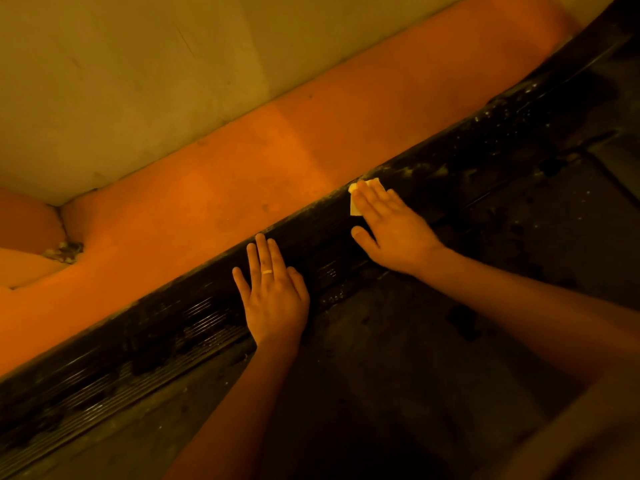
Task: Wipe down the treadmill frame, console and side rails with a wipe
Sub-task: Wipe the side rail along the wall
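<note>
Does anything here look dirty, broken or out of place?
Yes. The side rail is flecked with pale specks beyond the wipe, and crumbled debris lies in the left corner of the orange floor.

The ribbed black side rail [194,327] runs beside an orange floor [207,188], under a pale yellow wipe [355,204].

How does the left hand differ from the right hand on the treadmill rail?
The right hand presses a pale wipe onto the side rail; the left hand rests on it with no wipe. The left hand wears a ring; the right hand shows none. The right hand lies farther along the rail than the left hand. Both lie flat on the rail with straight fingers.
</note>
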`<state>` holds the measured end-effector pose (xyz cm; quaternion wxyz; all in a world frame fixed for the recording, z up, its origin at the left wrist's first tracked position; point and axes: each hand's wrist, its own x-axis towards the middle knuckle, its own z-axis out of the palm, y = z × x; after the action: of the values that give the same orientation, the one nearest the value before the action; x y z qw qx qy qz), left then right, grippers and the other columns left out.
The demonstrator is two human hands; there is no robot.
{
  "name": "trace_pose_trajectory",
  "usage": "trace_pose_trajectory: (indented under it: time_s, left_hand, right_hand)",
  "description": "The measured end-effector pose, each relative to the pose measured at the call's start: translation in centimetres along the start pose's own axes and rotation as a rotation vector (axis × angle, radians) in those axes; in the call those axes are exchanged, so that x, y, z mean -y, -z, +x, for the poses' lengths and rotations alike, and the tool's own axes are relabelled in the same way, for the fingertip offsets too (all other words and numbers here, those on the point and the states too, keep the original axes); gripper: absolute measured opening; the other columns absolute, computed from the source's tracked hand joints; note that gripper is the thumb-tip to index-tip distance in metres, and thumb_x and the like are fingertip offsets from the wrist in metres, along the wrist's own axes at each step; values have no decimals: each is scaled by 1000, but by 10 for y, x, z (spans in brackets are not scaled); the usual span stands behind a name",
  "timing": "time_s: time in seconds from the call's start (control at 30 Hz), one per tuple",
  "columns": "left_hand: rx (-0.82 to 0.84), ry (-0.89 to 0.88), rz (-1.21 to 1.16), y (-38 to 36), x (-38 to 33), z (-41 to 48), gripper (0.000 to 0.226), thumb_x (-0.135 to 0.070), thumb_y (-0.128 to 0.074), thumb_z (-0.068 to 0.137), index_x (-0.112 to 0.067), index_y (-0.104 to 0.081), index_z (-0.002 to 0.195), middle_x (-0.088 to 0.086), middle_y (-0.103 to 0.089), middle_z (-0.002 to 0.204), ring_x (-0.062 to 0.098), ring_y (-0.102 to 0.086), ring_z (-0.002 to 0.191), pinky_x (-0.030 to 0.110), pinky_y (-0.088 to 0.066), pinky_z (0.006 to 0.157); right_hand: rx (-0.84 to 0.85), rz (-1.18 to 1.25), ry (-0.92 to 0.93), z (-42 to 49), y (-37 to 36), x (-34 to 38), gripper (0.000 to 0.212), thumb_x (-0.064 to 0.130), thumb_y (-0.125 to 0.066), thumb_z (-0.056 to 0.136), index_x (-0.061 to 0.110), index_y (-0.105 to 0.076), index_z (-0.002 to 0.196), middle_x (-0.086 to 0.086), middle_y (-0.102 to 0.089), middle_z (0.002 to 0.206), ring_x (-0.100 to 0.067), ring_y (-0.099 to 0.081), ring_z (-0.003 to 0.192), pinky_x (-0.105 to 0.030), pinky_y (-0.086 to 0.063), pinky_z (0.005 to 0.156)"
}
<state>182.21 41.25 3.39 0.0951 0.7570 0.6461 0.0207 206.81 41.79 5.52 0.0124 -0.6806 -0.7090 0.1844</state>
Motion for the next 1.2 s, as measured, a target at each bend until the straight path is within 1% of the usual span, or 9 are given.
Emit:
trace_pose_trajectory:
  time_s: [0.07, 0.2, 0.37, 0.47, 0.57, 0.7, 0.87, 1.03, 1.2]
  left_hand:
    - [2, -4, -1, 0, 0, -1, 63, -40, -14, 103, -12, -15, 159, 4, -2, 167, 20, 5, 154, 50, 2, 125]
    - [15, -8, 7, 2, -1, 0, 62, -40, -14, 104, -12, -14, 160, 4, 0, 167, 20, 6, 154, 50, 3, 125]
    - [25, -20, 20, 4, 0, 0, 63, -39, -11, 103, -10, -13, 159, 7, 0, 167, 23, 5, 155, 53, 1, 124]
    - [46, -132, 30, 3, -10, 7, 65, -38, -13, 103, -6, -17, 159, 12, -7, 167, 25, -1, 155, 53, -7, 125]
    - [67, -192, 18, -1, -29, 16, 66, -40, -11, 102, -7, -13, 160, 12, -5, 168, 25, -1, 155, 53, -6, 125]
    - [75, -186, 31, -2, -31, 17, 65, -40, -9, 103, -8, -7, 160, 11, 0, 168, 24, 4, 155, 52, 0, 123]
    - [108, -204, 11, 3, -28, 18, 65, -40, -16, 106, -8, -1, 160, 12, 6, 168, 25, 8, 155, 52, 3, 123]
    - [75, -224, 10, 5, -28, 18, 65, -37, -21, 105, -5, -8, 160, 15, -3, 168, 28, -1, 155, 56, -7, 123]
    - [95, -235, -18, 5, -27, 18, 65, -36, -24, 105, -4, -8, 159, 16, -4, 168, 29, -2, 155, 57, -7, 123]
  right_hand:
    - [-65, 43, -63, 4, 7, -18, 74, 52, -20, 100, 8, -14, 159, -11, -11, 166, -29, -5, 154, -49, -12, 124]
    - [-76, 70, -226, 8, 20, -42, 71, 47, -31, 105, 7, -7, 159, -11, -4, 167, -29, 1, 154, -45, -3, 125]
    - [11, 17, -8, -1, -2, 13, 80, 57, -15, 97, 8, -6, 159, -11, -2, 167, -29, 5, 153, -44, -2, 124]
    - [33, -7, 75, -3, -5, 21, 74, 52, -24, 102, 12, -3, 160, -7, 3, 167, -22, 8, 153, -39, 2, 123]
    - [26, -20, 49, -7, 0, 5, 70, 44, -33, 105, 13, -3, 160, -5, 4, 167, -21, 9, 153, -40, 0, 124]
    - [49, 25, -116, -19, 14, -24, 71, 43, -35, 105, 12, -2, 160, -6, 6, 167, -23, 9, 153, -43, -2, 123]
    - [268, -12, -163, -23, 36, -30, 78, 47, -36, 104, 14, 9, 158, -5, 17, 165, -21, 17, 151, -42, -3, 123]
    - [600, -109, -202, -1, 74, -22, 83, 50, -36, 104, 13, 15, 157, -6, 25, 163, -25, 19, 151, -45, -6, 124]
    - [509, -177, -275, -12, 59, -3, 86, 46, -42, 103, 9, 15, 156, -10, 23, 164, -30, 16, 152, -46, -5, 123]
